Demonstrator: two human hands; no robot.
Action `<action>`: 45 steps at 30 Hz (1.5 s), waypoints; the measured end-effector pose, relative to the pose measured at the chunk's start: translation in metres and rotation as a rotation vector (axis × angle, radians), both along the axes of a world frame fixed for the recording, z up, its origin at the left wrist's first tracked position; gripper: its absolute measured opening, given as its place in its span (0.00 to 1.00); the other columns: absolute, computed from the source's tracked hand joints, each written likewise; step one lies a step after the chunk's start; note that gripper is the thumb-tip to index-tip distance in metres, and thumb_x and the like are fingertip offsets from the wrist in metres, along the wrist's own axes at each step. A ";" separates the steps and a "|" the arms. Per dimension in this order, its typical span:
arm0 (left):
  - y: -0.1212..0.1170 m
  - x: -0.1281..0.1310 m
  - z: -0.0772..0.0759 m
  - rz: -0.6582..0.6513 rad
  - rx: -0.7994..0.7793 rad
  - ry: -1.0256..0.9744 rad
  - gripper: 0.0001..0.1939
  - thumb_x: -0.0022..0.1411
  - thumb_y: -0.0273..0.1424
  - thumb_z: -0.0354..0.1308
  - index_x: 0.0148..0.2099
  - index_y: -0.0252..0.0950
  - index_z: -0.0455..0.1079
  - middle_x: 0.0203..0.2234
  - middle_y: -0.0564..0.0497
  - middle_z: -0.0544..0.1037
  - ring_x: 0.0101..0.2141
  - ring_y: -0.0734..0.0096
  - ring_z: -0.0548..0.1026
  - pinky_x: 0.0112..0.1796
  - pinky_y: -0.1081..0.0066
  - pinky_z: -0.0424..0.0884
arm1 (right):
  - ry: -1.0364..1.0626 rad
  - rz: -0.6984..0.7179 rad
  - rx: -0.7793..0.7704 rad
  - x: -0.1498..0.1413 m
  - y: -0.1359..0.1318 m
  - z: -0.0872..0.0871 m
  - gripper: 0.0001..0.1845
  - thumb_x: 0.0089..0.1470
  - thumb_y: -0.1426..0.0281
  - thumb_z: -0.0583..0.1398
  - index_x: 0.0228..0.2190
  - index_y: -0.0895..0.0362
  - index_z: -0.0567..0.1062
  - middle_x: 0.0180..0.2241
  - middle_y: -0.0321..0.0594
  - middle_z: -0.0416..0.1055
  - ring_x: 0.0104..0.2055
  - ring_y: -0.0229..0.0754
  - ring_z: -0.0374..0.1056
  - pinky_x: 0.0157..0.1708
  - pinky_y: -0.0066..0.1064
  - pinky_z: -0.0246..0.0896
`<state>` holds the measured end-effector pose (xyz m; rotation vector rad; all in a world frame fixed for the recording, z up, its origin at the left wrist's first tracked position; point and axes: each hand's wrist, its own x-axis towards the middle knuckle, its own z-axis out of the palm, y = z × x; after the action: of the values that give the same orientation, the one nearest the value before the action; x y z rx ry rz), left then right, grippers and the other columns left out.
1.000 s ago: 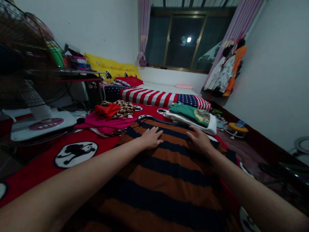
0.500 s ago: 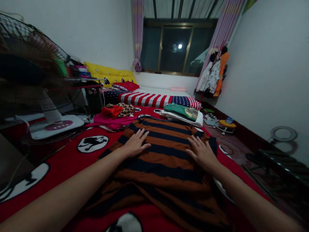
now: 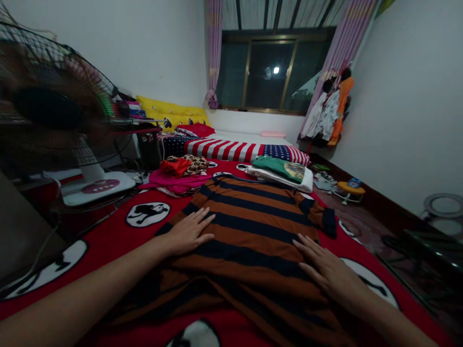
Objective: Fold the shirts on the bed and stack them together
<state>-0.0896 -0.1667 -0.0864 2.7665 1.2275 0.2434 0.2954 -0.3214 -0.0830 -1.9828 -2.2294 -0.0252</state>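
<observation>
A brown-and-navy striped shirt (image 3: 253, 231) lies spread on a red blanket (image 3: 112, 241), its collar end pointing away from the person toward the window (image 3: 269, 86), its long axis running back to the near hem and its stripes lying crosswise. The chest looks nearly flat — smoothing there seems largely done — while the rippled lower edge appears to be what is left; the body lies unfolded. The left hand (image 3: 190, 233) is palm down on the shirt's left side, the right hand (image 3: 325, 267) over its right edge, both open with fingers extended and gripping nothing; how firmly either presses cannot be told. Just beyond the collar, a green garment (image 3: 271, 166) sits folded on white cloth (image 3: 307, 181); to its left, a pink cloth (image 3: 173, 183) lies in a loose heap — rumpled and unfolded.
</observation>
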 end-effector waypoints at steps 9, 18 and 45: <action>0.071 -0.038 0.036 0.495 0.039 -0.461 0.17 0.55 0.30 0.52 0.44 0.37 0.76 0.39 0.47 0.81 0.41 0.59 0.77 0.44 0.68 0.70 | 0.296 0.010 0.113 -0.066 0.079 0.049 0.12 0.55 0.64 0.56 0.36 0.51 0.79 0.36 0.40 0.78 0.39 0.46 0.74 0.38 0.33 0.65; 0.086 -0.029 0.015 0.468 -0.110 -0.373 0.17 0.47 0.38 0.62 0.40 0.40 0.78 0.31 0.49 0.82 0.38 0.54 0.78 0.35 0.69 0.70 | 0.635 0.128 0.244 -0.076 0.108 -0.017 0.07 0.52 0.71 0.56 0.29 0.54 0.76 0.38 0.40 0.73 0.42 0.43 0.70 0.46 0.35 0.64; 0.198 -0.054 0.122 0.988 0.146 0.041 0.13 0.44 0.35 0.64 0.33 0.33 0.74 0.35 0.40 0.77 0.40 0.46 0.75 0.36 0.60 0.70 | 0.663 0.115 0.135 -0.077 0.094 -0.006 0.08 0.51 0.74 0.58 0.33 0.52 0.76 0.44 0.41 0.70 0.49 0.45 0.67 0.50 0.38 0.61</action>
<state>-0.1437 0.0315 0.0356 2.0059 2.5573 0.3449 0.2187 -0.2272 -0.0888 -1.4929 -1.8361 0.4187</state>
